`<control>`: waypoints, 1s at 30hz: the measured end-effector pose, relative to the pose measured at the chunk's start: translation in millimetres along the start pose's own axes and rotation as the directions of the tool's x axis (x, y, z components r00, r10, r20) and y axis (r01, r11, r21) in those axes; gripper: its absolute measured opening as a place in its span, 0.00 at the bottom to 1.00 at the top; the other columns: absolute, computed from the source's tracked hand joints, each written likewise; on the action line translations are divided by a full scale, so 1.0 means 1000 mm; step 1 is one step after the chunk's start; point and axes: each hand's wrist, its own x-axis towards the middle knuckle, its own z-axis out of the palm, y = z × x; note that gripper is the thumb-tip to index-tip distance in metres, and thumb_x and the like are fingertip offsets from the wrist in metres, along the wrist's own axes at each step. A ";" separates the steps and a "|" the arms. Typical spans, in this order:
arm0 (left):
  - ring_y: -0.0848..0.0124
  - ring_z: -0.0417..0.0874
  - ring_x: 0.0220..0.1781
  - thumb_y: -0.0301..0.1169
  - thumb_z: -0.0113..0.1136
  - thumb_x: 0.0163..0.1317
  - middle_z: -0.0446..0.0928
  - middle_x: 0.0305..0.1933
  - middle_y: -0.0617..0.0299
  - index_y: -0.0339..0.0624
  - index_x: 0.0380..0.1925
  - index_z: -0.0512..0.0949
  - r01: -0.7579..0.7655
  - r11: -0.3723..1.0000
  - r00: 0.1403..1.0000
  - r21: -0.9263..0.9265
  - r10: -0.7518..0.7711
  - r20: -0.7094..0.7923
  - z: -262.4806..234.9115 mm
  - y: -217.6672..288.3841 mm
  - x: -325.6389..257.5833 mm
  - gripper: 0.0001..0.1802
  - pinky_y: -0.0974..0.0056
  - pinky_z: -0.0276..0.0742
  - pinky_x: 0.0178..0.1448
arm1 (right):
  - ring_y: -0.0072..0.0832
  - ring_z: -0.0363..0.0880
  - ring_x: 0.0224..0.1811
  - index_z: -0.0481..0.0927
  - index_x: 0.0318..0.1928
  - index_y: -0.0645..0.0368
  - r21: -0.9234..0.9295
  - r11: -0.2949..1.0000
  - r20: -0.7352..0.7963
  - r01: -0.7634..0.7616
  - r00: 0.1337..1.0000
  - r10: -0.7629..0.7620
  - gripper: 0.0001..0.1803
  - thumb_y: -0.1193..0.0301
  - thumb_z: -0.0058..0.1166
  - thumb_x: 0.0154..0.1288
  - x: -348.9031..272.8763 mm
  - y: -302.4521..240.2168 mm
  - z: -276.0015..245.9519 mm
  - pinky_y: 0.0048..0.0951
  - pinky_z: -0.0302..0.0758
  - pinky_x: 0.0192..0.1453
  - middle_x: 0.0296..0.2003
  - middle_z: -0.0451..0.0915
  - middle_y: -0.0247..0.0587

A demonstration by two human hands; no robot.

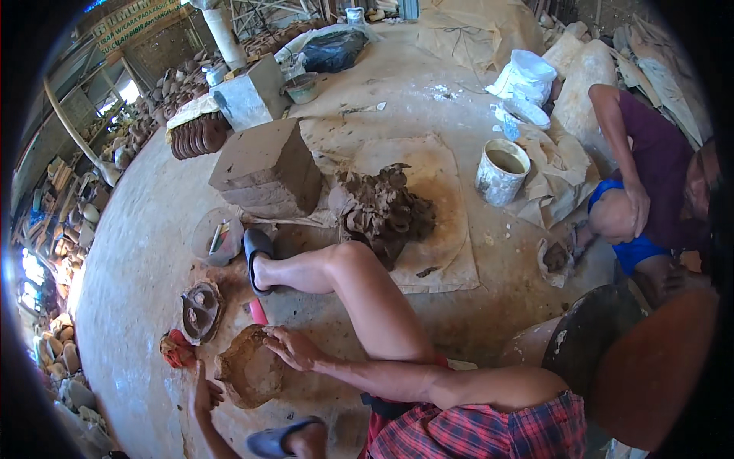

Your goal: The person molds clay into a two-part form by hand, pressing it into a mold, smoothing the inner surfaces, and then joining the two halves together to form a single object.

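Observation:
A rough brown clay mould [246,399], shallow and hollow with an uneven rim, lies on the floor before me. My right hand [294,349] grips its upper right edge, fingers over the rim. Left of the mould is my left hand [205,394], holding nothing, its index finger stretched out and the others loosely bent. That finger points at a crumpled red cloth [177,350], close to it. Just beyond lies a second mould piece [202,312], dark, with two rounded hollows. A small pink-red object [258,311] sits between the larger mould and my sandalled foot.
A clear tub [218,239] holding tools stands near a big clay block [267,170]. Torn clay lumps [386,210] are heaped on a cloth sheet [451,252]. A paint-stained bucket [502,173] stands farther right. Another person [650,168] sits at the right, beside large rounded forms [650,367].

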 end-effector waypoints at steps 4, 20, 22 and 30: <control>0.67 0.83 0.15 0.76 0.48 0.68 0.82 0.20 0.53 0.36 0.37 0.81 -0.137 0.988 0.989 0.071 0.140 -0.050 -0.056 0.005 0.007 0.46 0.66 0.66 0.15 | 0.52 0.79 0.66 0.75 0.68 0.66 0.016 0.999 0.062 0.046 0.997 -0.047 0.27 0.56 0.48 0.84 -0.003 -0.013 -0.011 0.45 0.73 0.71 0.63 0.79 0.61; 0.64 0.92 0.38 0.48 0.79 0.55 0.91 0.46 0.49 0.40 0.69 0.77 -0.210 0.774 0.971 0.597 0.239 0.032 -0.187 0.035 -0.089 0.43 0.59 0.88 0.45 | 0.39 0.85 0.47 0.77 0.64 0.66 -0.176 0.734 0.168 0.656 0.755 -0.634 0.30 0.54 0.63 0.75 0.044 -0.276 -0.195 0.38 0.82 0.49 0.55 0.81 0.53; 0.64 0.93 0.38 0.49 0.79 0.54 0.91 0.47 0.49 0.41 0.68 0.78 -0.209 0.789 0.975 0.578 0.216 0.057 -0.175 0.047 -0.097 0.43 0.59 0.88 0.46 | 0.39 0.85 0.46 0.78 0.62 0.66 -0.318 0.694 0.190 0.646 0.760 -0.621 0.29 0.55 0.64 0.74 0.062 -0.293 -0.218 0.37 0.82 0.49 0.51 0.82 0.52; 0.58 0.91 0.50 0.46 0.81 0.51 0.89 0.49 0.46 0.40 0.63 0.81 -0.473 0.697 0.808 0.538 0.587 -0.051 -0.187 0.058 -0.070 0.40 0.56 0.88 0.50 | 0.51 0.84 0.56 0.84 0.59 0.62 -0.608 0.409 0.562 0.681 0.732 -0.384 0.30 0.50 0.64 0.70 0.156 -0.313 -0.194 0.46 0.80 0.63 0.52 0.85 0.55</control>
